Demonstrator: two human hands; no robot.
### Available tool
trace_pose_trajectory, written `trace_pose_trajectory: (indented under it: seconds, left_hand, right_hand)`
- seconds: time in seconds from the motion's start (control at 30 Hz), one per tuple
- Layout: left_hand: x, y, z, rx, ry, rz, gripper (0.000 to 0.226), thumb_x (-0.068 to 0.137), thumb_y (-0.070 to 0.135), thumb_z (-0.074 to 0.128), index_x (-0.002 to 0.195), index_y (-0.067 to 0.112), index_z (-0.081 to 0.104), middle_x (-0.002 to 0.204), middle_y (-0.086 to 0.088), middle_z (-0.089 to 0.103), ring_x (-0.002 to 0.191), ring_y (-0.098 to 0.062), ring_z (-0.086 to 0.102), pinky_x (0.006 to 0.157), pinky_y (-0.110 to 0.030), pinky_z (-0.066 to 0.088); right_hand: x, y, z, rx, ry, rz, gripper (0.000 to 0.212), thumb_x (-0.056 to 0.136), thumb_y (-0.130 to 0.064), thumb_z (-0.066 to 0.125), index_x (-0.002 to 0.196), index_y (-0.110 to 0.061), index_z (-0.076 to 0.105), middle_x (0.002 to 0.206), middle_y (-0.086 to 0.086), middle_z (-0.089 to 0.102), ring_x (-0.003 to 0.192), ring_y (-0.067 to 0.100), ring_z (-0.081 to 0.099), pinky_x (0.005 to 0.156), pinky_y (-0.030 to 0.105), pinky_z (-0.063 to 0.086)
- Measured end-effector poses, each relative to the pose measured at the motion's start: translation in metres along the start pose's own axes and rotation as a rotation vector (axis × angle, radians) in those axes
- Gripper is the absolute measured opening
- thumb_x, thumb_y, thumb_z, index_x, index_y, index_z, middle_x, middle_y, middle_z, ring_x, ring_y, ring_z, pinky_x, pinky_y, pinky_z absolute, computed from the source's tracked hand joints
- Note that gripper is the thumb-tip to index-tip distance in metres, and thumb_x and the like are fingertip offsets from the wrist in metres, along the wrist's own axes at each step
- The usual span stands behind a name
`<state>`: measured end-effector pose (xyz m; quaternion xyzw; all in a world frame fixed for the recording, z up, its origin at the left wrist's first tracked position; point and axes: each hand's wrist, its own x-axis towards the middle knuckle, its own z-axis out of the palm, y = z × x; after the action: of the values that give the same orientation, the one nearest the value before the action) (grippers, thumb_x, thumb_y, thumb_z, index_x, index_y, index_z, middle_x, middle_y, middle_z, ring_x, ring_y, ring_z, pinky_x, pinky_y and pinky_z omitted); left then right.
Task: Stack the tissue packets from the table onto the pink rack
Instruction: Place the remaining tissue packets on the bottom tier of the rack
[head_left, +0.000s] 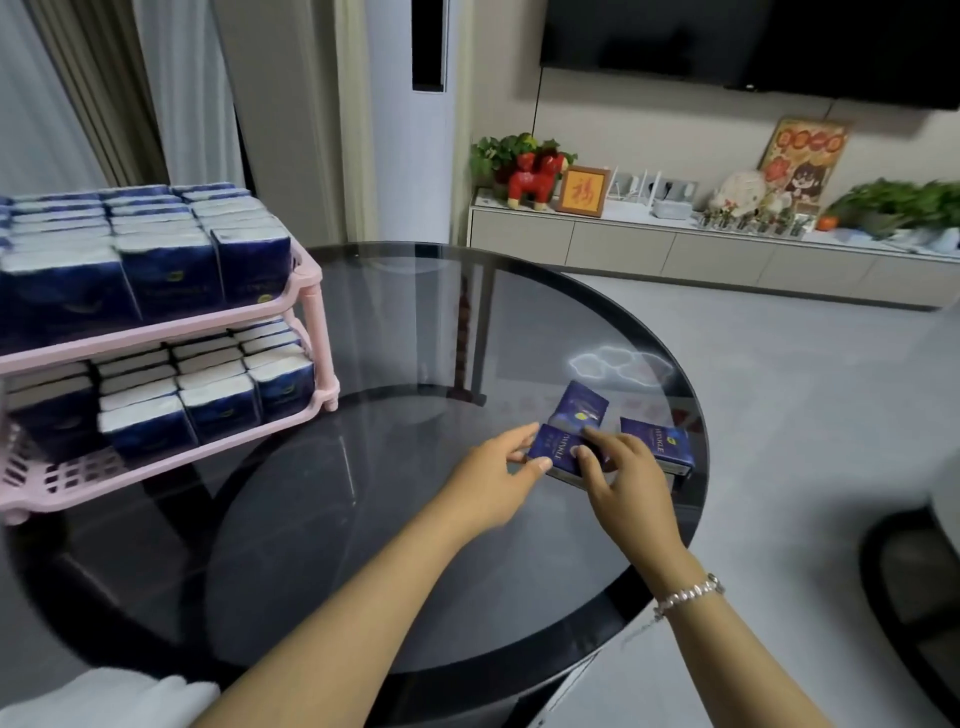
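Both forearms are reaching over the round glass table (363, 519), the left hand (493, 478) and the right hand (618, 467) together pinching one blue tissue packet (558, 452) lying on the glass. Two more packets (582, 405) are lying just beside it. Farther left, the pink rack (311, 306) is standing on the table, holding rows of packets on both shelves.

Soft indoor light, ceiling-lamp glare on glass table (363, 519), blurred, warped edges.
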<state>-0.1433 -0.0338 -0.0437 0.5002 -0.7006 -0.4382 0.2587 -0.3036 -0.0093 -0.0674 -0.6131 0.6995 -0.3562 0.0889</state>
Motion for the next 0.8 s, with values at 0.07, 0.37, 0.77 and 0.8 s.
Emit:
trace_pose_trajectory:
  seconds: [0.07, 0.37, 0.77, 0.8]
  left_hand:
    - [-0.002, 0.0, 0.0, 0.011, 0.037, 0.01, 0.05, 0.096, 0.027, 0.053, 0.144, 0.024, 0.039, 0.137, 0.004, 0.052, 0.108, -0.005, 0.053, 0.09, -0.018, 0.038]
    - [-0.02, -0.011, -0.026, 0.196, 0.105, -0.168, 0.067, 0.085, 0.034, 0.069, 0.143, 0.019, 0.04, 0.136, -0.004, 0.041, 0.119, -0.02, 0.051, 0.098, -0.029, 0.043]
    - [-0.019, -0.016, -0.043, -0.116, 0.315, -0.225, 0.024, 0.085, 0.025, 0.069, 0.092, 0.013, 0.05, 0.096, -0.007, 0.063, 0.079, -0.021, 0.063, 0.064, -0.034, 0.054]
    - [-0.017, -0.017, -0.043, -0.204, 0.324, -0.233, 0.027, 0.085, 0.024, 0.07, 0.096, 0.011, 0.049, 0.098, -0.01, 0.065, 0.078, -0.023, 0.066, 0.064, -0.036, 0.057]
  right_hand:
    - [-0.002, -0.004, 0.003, 0.0, -0.033, -0.027, 0.037, 0.094, -0.029, 0.052, 0.128, -0.016, 0.057, 0.112, 0.003, 0.059, 0.105, 0.016, 0.052, 0.084, 0.018, 0.034]
    - [-0.012, -0.035, 0.016, 0.141, -0.232, -0.085, 0.045, 0.091, -0.029, 0.057, 0.134, -0.02, 0.049, 0.118, -0.003, 0.056, 0.1, 0.006, 0.051, 0.083, 0.014, 0.037]
    - [0.033, -0.037, 0.008, -0.06, -0.057, -0.079, 0.038, 0.093, -0.024, 0.055, 0.131, -0.02, 0.052, 0.131, 0.001, 0.052, 0.12, 0.021, 0.041, 0.1, 0.03, 0.033]
    - [0.043, -0.038, 0.006, -0.147, -0.121, -0.064, 0.043, 0.094, -0.026, 0.051, 0.136, -0.021, 0.045, 0.14, 0.002, 0.044, 0.127, 0.024, 0.034, 0.105, 0.034, 0.028]
